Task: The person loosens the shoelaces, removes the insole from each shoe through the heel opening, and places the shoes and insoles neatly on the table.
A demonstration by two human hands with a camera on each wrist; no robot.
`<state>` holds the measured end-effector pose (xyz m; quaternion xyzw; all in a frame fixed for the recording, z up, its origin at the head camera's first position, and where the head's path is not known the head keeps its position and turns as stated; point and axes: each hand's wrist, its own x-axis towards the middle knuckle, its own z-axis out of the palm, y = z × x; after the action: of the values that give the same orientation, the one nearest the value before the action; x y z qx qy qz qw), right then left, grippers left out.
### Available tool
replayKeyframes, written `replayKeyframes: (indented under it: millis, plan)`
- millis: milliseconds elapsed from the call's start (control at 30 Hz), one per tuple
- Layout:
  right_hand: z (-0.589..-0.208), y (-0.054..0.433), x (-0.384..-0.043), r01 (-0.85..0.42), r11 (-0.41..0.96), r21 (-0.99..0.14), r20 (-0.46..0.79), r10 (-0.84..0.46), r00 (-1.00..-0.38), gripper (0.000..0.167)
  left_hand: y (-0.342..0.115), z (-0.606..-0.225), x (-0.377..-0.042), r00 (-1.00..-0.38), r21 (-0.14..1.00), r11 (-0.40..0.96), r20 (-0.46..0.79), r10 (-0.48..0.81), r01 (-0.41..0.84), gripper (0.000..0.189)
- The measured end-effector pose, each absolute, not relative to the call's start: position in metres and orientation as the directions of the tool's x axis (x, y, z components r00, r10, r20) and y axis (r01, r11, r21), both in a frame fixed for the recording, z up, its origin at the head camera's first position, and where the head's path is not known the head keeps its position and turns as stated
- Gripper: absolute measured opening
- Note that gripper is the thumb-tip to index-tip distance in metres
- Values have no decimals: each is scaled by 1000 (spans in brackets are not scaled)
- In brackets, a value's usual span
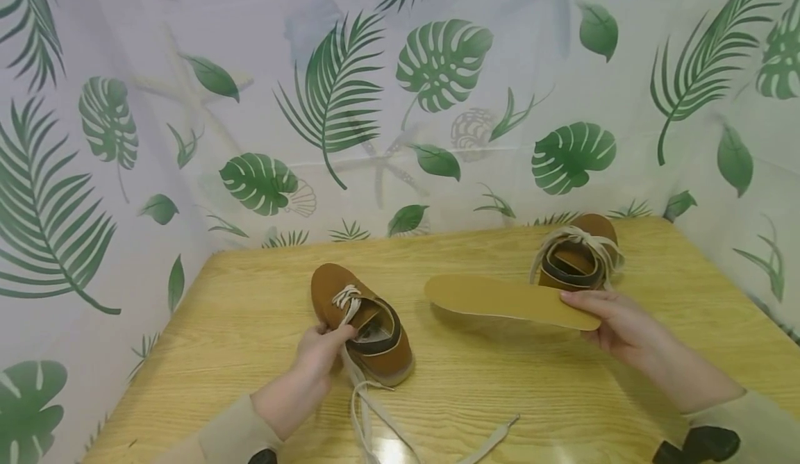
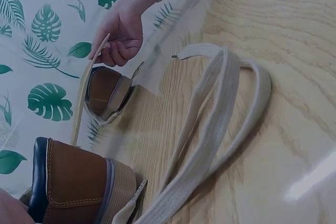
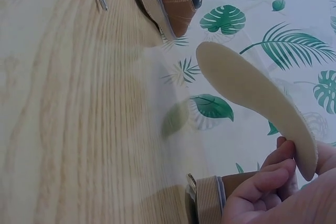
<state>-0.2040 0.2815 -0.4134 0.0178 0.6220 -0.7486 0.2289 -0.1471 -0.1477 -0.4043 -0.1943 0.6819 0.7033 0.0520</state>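
A brown shoe [image 1: 387, 363] with a dark collar lies left of centre, its toe toward the back and its laces partly undone. My left hand [image 1: 317, 360] grips its side, the thumb at the opening by the lace. In my right hand [image 1: 631, 332] I pinch one end of a tan insole [image 1: 494, 297], raised above the table and pointing left toward the shoe. The right wrist view shows the insole's pale underside [image 3: 247, 87], thumb and fingers on its end. Behind my right hand stands a second brown shoe [image 1: 596, 226] with its lace tied in a bow.
Long cream laces [image 1: 375, 408] trail from the near shoe toward the front of the wooden table [image 1: 250, 311]. A loose lace end [image 1: 496, 436] lies at the front middle. A leaf-patterned cloth [image 1: 362, 172] hangs behind the table and along its sides.
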Motion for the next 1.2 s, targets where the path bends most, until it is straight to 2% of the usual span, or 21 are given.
replayKeyframes:
  millis: [200, 433, 633, 833, 933, 1100, 1200]
  plan:
    - [-415, 277, -204, 348, -111, -931, -302, -303, -904, 30, -161, -402, -145, -923, 944, -87, -328, -198, -317, 72]
    - [-416, 277, -202, 363, -101, -926, -317, -311, -896, 32, -176, -406, -152, -906, 945, -114, -326, -268, -306, 61]
    - [-416, 275, -201, 372, -113, -921, -325, -299, -897, 31, -186, -410, -157, -869, 946, -167, -321, -377, -277, 58]
    - [-417, 270, -202, 341, -118, -933, -297, -284, -911, 32, -201, -412, -166, -825, 959, -161, -284, -489, -235, 55]
    - [-417, 267, -203, 331, -128, -935, -284, -287, -915, 32, -210, -414, -171, -798, 965, -145, -261, -543, -217, 46]
    - [-413, 260, -205, 330, -145, -933, -279, -291, -915, 28, -229, -415, -182, -741, 977, -139, -215, -636, -164, 15]
    - [-410, 255, -206, 331, -140, -933, -281, -292, -914, 24, -240, -412, -189, -716, 980, -135, -198, -669, -146, 10]
